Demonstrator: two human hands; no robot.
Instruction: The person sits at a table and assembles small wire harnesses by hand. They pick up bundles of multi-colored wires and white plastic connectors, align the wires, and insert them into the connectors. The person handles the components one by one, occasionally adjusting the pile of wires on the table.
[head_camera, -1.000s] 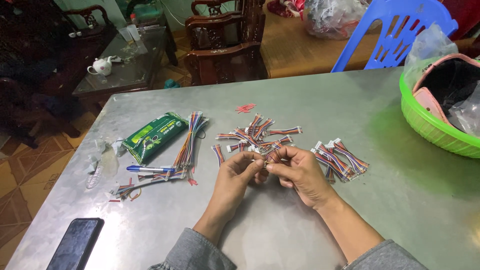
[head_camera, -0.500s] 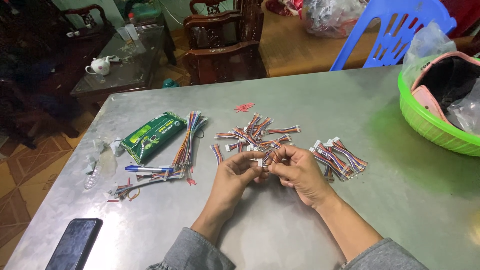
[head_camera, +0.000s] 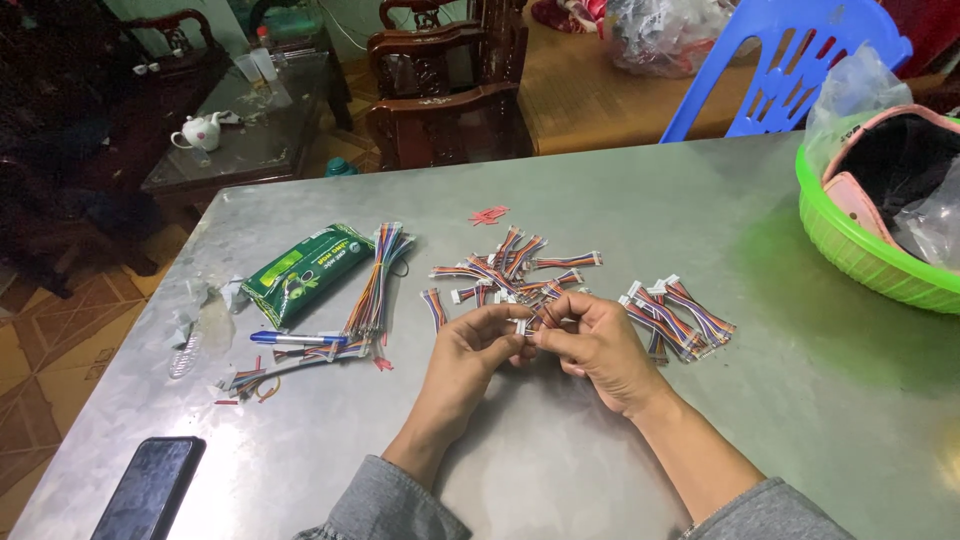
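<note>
Both hands met over the tabletop (head_camera: 600, 470) — the left hand (head_camera: 470, 352) and right hand (head_camera: 598, 345) each pinched shut on one small wire piece (head_camera: 528, 325). It sat just in front of the pile of coloured wires (head_camera: 510, 265) — the green basket (head_camera: 860, 255) stood well off to that pile's right.

On the table (head_camera: 620, 200), the wire pile (head_camera: 515, 270) lies behind both hands (head_camera: 540, 345). A wire bundle (head_camera: 375, 285), packet (head_camera: 305, 270) and pen (head_camera: 295, 339) lie left; the basket (head_camera: 850, 250) sits far right; the phone (head_camera: 150, 488) lies near left.
</note>
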